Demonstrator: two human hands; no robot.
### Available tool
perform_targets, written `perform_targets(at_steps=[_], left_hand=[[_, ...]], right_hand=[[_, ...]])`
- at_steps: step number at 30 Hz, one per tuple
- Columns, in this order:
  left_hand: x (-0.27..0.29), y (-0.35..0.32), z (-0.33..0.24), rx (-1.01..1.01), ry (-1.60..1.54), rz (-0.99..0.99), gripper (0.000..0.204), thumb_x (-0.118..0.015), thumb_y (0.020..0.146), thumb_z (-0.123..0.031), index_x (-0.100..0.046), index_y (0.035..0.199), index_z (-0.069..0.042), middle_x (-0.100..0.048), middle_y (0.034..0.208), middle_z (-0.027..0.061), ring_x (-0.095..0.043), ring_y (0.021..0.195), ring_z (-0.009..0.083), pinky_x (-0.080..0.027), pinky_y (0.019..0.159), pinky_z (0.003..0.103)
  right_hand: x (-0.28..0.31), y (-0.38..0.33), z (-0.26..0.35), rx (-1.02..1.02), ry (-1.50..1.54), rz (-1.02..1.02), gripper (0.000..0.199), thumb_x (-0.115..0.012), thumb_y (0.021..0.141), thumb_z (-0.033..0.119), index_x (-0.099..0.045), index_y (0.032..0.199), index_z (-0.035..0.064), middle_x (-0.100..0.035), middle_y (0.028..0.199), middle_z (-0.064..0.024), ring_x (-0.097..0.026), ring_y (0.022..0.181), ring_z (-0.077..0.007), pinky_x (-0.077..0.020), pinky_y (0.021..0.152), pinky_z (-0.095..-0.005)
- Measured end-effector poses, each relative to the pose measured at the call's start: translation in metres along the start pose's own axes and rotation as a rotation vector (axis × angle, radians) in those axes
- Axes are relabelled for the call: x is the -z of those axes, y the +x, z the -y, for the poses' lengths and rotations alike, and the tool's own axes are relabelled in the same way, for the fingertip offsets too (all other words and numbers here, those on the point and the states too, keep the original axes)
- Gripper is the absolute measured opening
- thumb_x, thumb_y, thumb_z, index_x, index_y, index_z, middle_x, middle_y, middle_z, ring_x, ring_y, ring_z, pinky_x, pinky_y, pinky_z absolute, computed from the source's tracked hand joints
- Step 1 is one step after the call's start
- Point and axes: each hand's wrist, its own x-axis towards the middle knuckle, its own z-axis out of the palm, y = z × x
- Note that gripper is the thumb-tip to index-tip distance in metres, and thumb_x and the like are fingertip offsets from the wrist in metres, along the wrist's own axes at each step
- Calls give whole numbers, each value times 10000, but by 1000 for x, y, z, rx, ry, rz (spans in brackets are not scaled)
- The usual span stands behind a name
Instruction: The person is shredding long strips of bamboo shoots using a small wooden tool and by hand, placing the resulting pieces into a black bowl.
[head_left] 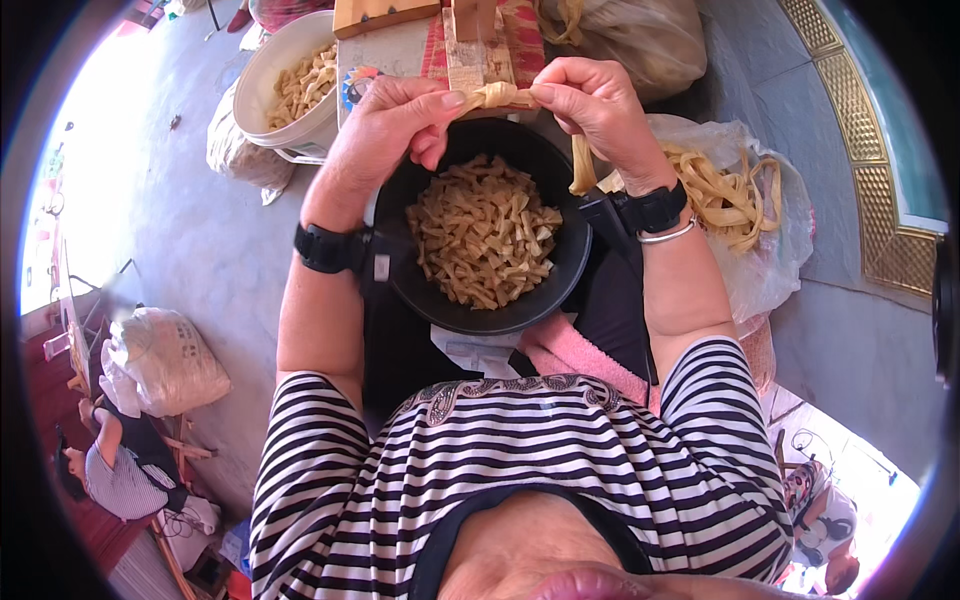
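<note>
Between my two hands a pale yellow, flat, soft strip (497, 95) is stretched, with a loose knot or twist at its middle. My left hand (398, 112) pinches one end between thumb and forefinger. At the other side my right hand (592, 100) pinches the strip close to the knot. A length of the strip hangs down below my right hand. Just under both hands, a round black basin (575, 270) rests on my lap, holding many short, yellowish-brown knotted pieces (485, 230). What the strip is made of, I cannot tell for sure.
A white bucket (243, 100) with similar pieces stands at the far left. Ahead is a low bench with a wooden block (385, 14). More long strips (735, 195) lie in a clear plastic bag at right. A pink towel (580, 360) covers my lap. Other people sit behind.
</note>
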Motion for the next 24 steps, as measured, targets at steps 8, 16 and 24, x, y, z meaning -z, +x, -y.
perform_targets(at_steps=[8, 16, 24], left_hand=[[-24, 4, 2, -128, 760, 64, 171, -532, 884, -168, -536, 814, -12, -513, 637, 20, -486, 596, 90, -401, 560, 252], [-1, 25, 10, -188, 874, -180, 162, -567, 868, -187, -582, 886, -27, -481, 580, -7, -442, 527, 64, -365, 491, 237], [14, 65, 30, -152, 861, -519, 207, -601, 808, -268, -637, 916, -95, -618, 675, 115, -610, 671, 291, -458, 614, 377]], right_hand=[[-14, 4, -9, 53, -292, 74, 138, -626, 815, 111, -614, 728, 5, -477, 578, 57, -394, 547, -29, -331, 487, -217], [10, 30, -25, 40, -616, 26, 162, -594, 819, 165, -619, 767, 13, -516, 544, -36, -457, 498, -106, -384, 499, -277], [4, 66, -55, 73, -687, -275, 199, -550, 816, 214, -639, 838, 37, -615, 677, -141, -597, 629, -275, -465, 606, -356]])
